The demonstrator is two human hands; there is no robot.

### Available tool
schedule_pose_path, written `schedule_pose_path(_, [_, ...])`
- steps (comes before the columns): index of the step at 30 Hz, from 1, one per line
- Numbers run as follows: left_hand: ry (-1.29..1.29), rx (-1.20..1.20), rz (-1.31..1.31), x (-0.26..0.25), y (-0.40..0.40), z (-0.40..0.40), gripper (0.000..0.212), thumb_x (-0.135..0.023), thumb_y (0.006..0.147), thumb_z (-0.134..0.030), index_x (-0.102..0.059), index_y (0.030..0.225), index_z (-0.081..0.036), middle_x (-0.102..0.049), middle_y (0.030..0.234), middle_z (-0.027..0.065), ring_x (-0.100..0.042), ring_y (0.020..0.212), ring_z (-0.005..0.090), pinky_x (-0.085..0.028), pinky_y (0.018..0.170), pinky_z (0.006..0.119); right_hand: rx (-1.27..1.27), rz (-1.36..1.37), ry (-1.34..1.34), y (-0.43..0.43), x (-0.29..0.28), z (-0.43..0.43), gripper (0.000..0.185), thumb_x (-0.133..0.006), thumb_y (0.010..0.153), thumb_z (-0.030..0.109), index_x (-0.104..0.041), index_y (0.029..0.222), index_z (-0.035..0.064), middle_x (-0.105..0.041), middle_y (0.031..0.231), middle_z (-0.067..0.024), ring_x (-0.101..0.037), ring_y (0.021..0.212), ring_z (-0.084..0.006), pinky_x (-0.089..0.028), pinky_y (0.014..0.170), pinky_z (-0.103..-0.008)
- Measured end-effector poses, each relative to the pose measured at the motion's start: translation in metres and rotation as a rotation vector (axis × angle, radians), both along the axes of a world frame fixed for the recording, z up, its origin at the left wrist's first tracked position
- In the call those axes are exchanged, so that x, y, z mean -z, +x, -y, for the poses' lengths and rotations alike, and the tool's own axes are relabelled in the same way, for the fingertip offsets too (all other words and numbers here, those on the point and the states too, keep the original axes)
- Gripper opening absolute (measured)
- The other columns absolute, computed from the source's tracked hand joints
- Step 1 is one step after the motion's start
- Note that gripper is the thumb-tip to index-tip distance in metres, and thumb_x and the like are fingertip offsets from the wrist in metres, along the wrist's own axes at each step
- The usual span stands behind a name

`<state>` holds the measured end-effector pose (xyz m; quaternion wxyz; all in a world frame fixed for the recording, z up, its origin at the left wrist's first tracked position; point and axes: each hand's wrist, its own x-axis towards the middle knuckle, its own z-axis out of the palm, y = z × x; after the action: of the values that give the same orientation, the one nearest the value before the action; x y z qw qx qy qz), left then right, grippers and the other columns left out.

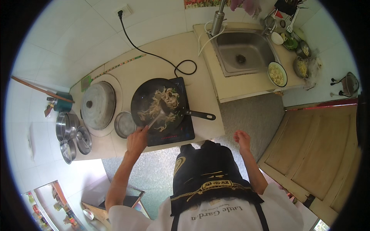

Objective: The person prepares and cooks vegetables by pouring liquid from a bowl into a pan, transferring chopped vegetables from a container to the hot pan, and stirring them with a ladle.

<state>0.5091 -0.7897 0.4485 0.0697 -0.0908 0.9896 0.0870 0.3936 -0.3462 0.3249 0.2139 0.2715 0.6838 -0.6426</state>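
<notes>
My left hand [138,141] grips the handle of a cooking spatula [155,121], whose blade is down among the food in a black wok [141,95]. The food [167,98] looks like pale brown strips, perhaps mushrooms, with a few green bits, heaped toward the far right side of the pan. Under the wok, an induction cooker [185,135] shows lit red marks on its panel. The wok's long handle [202,114] points right and nobody holds it. Off the counter's front edge, my right hand [242,140] hangs in the air, empty, its fingers loosely bent.
Left of the wok are a small metal dish [125,124], a large lidded pot [98,105] and several steel pots [68,124]. A black power cord [150,54] runs to the wall. Rightward stand a sink [245,52] and a bowl of pale pieces [276,74]. A wooden door [315,150] is at right.
</notes>
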Motion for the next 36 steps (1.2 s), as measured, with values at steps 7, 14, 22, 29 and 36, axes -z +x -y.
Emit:
schedule_pose_path(7, [0.334, -0.202, -0.240, 0.018, -0.040, 0.000, 0.033, -0.058, 0.072, -0.010, -0.057, 0.105, -0.011, -0.058, 0.084, 0.0146, -0.057, 0.077, 0.0354, -0.045, 0.063, 0.043, -0.203, -0.459, 0.259, -0.044, -0.017, 0.060, 0.019, -0.050, 0.087, 0.017, -0.056, 0.097, 0.0021, -0.060, 0.084, -0.0049, -0.056, 0.076, -0.0115, -0.045, 0.069, -0.0231])
schedule_pose_path(14, [0.323, -0.226, 0.029, -0.053, 0.028, 0.033, 0.030, -0.058, 0.070, -0.008, -0.060, 0.100, -0.010, -0.061, 0.085, 0.0163, -0.058, 0.078, 0.0336, -0.046, 0.070, 0.041, -0.564, -0.456, 0.159, -0.123, -0.008, 0.141, 0.020, -0.054, 0.084, 0.016, -0.055, 0.100, 0.0036, -0.061, 0.085, -0.0049, -0.058, 0.078, -0.0143, -0.046, 0.071, -0.0278])
schedule_pose_path(22, [0.460, -0.364, 0.088, -0.003, 0.058, 0.016, 0.037, -0.058, 0.071, -0.002, -0.057, 0.107, -0.007, -0.060, 0.088, 0.0182, -0.059, 0.081, 0.0326, -0.046, 0.072, 0.037, -0.901, -0.713, 0.653, -0.187, 0.063, 0.268, 0.024, -0.055, 0.080, 0.010, -0.055, 0.103, 0.0046, -0.055, 0.099, -0.0122, -0.055, 0.087, -0.0237, -0.045, 0.076, -0.0334])
schedule_pose_path(29, [1.125, -1.011, -0.056, -0.006, 0.028, -0.009, 0.036, -0.049, 0.084, -0.006, -0.049, 0.119, -0.004, -0.059, 0.084, 0.0085, -0.047, 0.049, 0.0077, -0.038, 0.042, 0.021, -1.146, -0.766, 0.955, -0.205, 0.092, 0.281, 0.020, -0.055, 0.078, 0.006, -0.055, 0.097, 0.0037, -0.052, 0.094, -0.0124, -0.052, 0.086, -0.0255, -0.044, 0.074, -0.0344])
schedule_pose_path(36, [1.671, -1.394, -0.161, 0.013, 0.060, 0.019, 0.038, -0.043, 0.089, -0.017, -0.039, 0.125, -0.004, -0.057, 0.086, 0.0099, -0.043, 0.044, 0.0092, -0.036, 0.034, 0.018, -0.655, -0.625, 0.414, -0.185, 0.049, 0.263, 0.015, -0.055, 0.081, 0.016, -0.059, 0.089, 0.0049, -0.059, 0.081, -0.0079, -0.056, 0.073, -0.0217, -0.044, 0.066, -0.0325])
